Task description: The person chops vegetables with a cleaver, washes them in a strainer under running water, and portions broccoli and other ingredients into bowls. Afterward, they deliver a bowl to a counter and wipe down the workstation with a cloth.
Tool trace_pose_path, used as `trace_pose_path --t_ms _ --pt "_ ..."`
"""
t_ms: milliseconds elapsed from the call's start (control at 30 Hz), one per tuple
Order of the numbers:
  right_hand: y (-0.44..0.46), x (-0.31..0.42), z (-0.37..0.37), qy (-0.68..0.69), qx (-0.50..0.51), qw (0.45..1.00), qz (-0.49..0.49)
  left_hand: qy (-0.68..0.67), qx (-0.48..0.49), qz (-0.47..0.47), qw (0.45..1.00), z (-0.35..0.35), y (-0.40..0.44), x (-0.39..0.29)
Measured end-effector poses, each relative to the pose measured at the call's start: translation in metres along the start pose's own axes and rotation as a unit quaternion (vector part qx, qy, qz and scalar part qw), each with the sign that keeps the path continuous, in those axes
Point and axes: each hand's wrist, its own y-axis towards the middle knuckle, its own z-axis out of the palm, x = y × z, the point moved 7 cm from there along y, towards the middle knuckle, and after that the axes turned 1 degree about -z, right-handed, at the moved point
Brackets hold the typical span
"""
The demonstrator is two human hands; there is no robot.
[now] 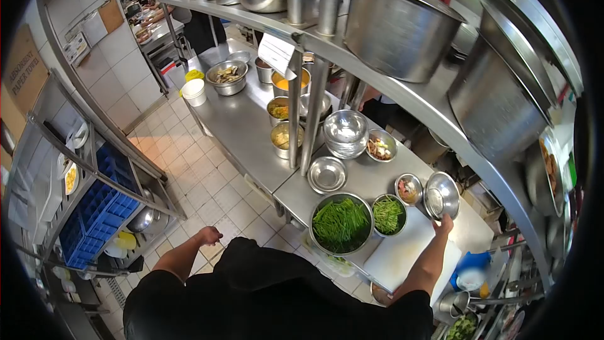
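Note:
My right hand (444, 223) holds the near rim of a steel bowl (442, 196) on the right part of the steel table; the bowl looks empty. Left of it sits a small bowl of pinkish food (408, 189). Cut green stalks fill another bowl (389, 215), and a larger bowl holds long green leaves (341, 223). A white cutting board (406, 250) lies below my right hand. My left hand (209, 235) hangs over the tiled floor with its fingers curled together; whether anything is in them is too small to tell.
Overhead, a steel shelf (402, 91) carries large pots (402, 28). Its posts (294, 113) stand among bowls and food containers. On the left are a rack with blue crates (100, 208) and a white tub (194, 91) at the table edge. Another person stands beyond the table.

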Motion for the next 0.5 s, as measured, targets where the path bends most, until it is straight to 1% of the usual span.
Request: trace_pose_path --t_ms 33,67,100,133,167,200,233,267,300,333,367,400,433,467,500 --pt "-0.040 0.030 -0.008 -0.120 -0.055 0.991 -0.029 -0.008 -0.014 -0.004 1.000 -0.006 -0.001 -0.001" --pt "-0.075 0.066 -0.016 -0.297 -0.248 0.916 -0.107 -0.017 -0.028 -0.006 0.999 -0.011 0.002 -0.002" --pt "-0.105 0.092 -0.007 -0.328 -0.336 0.856 -0.218 -0.004 -0.039 0.030 0.999 -0.017 0.018 0.001" --pt "-0.110 0.106 0.022 -0.295 -0.265 0.863 -0.312 0.009 -0.048 0.066 0.997 -0.026 0.039 0.007" --pt "-0.116 0.117 0.048 -0.260 -0.190 0.858 -0.399 0.025 -0.057 0.101 0.993 -0.030 0.053 0.012" --pt "-0.149 0.128 0.087 -0.266 -0.094 0.879 -0.385 -0.064 -0.087 0.013 0.994 -0.047 0.031 -0.012" --pt "-0.209 0.141 0.139 -0.268 0.003 0.891 -0.366 -0.017 -0.124 0.037 0.991 -0.061 0.063 -0.007" --pt "-0.226 0.131 0.187 -0.244 0.085 0.905 -0.337 -0.005 -0.176 0.100 0.979 -0.081 0.075 -0.023" --pt "-0.329 0.158 0.223 -0.280 0.159 0.899 -0.298 -0.020 -0.210 0.142 0.967 -0.098 0.108 -0.037" --pt "-0.325 0.141 0.266 -0.334 0.153 0.868 -0.335 -0.038 -0.245 0.184 0.951 -0.117 0.138 -0.047" --pt "-0.324 0.125 0.310 -0.386 0.147 0.832 -0.370 -0.112 -0.216 0.198 0.950 -0.137 0.147 -0.072" --pt "-0.338 0.127 0.336 -0.458 0.119 0.799 -0.371 -0.186 -0.185 0.210 0.942 -0.157 0.141 -0.119" --pt "-0.358 0.130 0.365 -0.526 0.090 0.761 -0.369 -0.282 -0.160 0.232 0.917 -0.177 0.145 -0.152" --pt "-0.375 0.128 0.388 -0.591 0.059 0.719 -0.361 -0.344 -0.130 0.246 0.897 -0.195 0.173 -0.176" --pt "-0.375 0.123 0.403 -0.602 0.077 0.721 -0.333 -0.385 -0.107 0.253 0.881 -0.219 0.180 -0.206"
